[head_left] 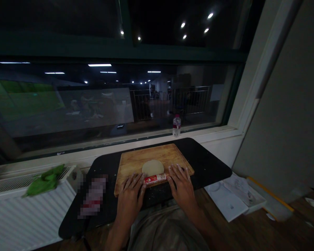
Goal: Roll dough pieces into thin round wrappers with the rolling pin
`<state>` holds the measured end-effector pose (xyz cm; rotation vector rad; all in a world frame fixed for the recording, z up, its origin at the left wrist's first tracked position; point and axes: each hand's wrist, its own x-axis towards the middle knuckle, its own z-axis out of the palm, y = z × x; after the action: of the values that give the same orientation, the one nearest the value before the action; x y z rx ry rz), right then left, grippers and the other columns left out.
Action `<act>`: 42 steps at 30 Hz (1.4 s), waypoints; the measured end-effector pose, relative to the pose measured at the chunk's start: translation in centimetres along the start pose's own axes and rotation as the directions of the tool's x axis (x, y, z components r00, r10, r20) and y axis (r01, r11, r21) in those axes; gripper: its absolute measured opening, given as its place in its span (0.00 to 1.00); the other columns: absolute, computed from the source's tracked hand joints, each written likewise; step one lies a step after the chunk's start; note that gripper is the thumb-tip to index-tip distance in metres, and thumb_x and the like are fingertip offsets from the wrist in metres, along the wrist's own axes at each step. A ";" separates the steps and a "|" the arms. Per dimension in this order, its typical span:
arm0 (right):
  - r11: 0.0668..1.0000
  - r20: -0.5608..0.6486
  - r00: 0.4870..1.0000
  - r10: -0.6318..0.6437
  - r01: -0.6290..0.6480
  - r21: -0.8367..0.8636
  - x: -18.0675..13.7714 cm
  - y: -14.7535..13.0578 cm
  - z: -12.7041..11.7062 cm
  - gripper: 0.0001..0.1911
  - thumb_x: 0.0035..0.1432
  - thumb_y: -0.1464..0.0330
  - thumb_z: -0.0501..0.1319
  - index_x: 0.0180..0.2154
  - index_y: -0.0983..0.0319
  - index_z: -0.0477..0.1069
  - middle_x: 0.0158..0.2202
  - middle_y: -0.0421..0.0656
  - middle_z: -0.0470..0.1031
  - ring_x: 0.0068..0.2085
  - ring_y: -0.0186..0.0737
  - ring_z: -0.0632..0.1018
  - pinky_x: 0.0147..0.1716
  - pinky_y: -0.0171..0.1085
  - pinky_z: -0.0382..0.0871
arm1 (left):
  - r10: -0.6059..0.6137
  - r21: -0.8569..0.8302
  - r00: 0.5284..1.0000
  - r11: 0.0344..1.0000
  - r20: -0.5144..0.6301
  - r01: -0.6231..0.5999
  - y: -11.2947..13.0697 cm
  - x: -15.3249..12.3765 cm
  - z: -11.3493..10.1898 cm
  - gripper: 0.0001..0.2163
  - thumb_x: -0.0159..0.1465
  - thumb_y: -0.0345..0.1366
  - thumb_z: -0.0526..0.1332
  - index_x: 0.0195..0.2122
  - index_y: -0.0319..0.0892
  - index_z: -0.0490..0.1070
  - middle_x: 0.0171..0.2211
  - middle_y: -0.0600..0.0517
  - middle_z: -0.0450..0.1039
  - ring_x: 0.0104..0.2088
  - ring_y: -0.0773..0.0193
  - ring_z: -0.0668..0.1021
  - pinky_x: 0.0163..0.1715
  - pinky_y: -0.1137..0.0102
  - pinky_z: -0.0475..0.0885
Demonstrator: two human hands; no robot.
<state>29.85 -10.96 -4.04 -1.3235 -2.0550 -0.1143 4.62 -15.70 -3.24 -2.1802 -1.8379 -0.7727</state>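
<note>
Head view: the left hand [132, 188] and right hand [181, 183] lie palm down at opposite ends of a red-and-white cylinder [155, 179], fingers of both extended and unclenched. The cylinder sits at the near side of a wooden board [131, 158], toward the bench's [209, 164] near edge, with a pale dough disc [153, 166] just beyond it. A pixelated item [94, 198] lies by the bench's left edge; a bottle [176, 128] stands past its far edge.
</note>
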 end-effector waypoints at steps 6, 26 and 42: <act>1.000 0.013 1.000 -0.008 0.008 -0.007 -0.7 0.1 -0.4 0.25 0.80 0.61 0.50 0.71 0.55 0.70 0.71 0.47 0.71 0.75 0.56 0.66 0.77 0.67 0.48 | 0.053 -0.018 0.999 0.998 -0.012 -0.053 -1.2 -0.7 0.7 0.22 0.79 0.39 0.50 0.70 0.52 0.72 0.71 0.52 0.71 0.74 0.52 0.69 0.71 0.51 0.67; 0.951 0.261 0.922 -0.285 0.238 0.195 7.9 2.8 -0.9 0.23 0.75 0.59 0.61 0.67 0.54 0.74 0.65 0.46 0.78 0.68 0.50 0.71 0.72 0.53 0.58 | 0.017 0.092 1.000 0.996 0.024 -0.019 -3.1 6.7 -0.3 0.22 0.79 0.44 0.50 0.67 0.48 0.73 0.64 0.44 0.78 0.67 0.48 0.74 0.69 0.48 0.65; 0.993 0.158 0.982 0.102 -0.110 0.040 9.2 3.8 1.6 0.22 0.77 0.63 0.58 0.67 0.54 0.73 0.62 0.49 0.79 0.64 0.54 0.73 0.63 0.51 0.65 | -0.209 0.100 0.976 0.974 0.057 0.203 5.9 8.0 4.5 0.41 0.70 0.64 0.58 0.71 0.34 0.66 0.66 0.29 0.71 0.65 0.33 0.71 0.65 0.38 0.64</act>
<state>29.94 -1.40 -0.97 -1.4488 -2.0962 0.0883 12.27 -8.01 -1.99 -2.0039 -2.1138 -0.6424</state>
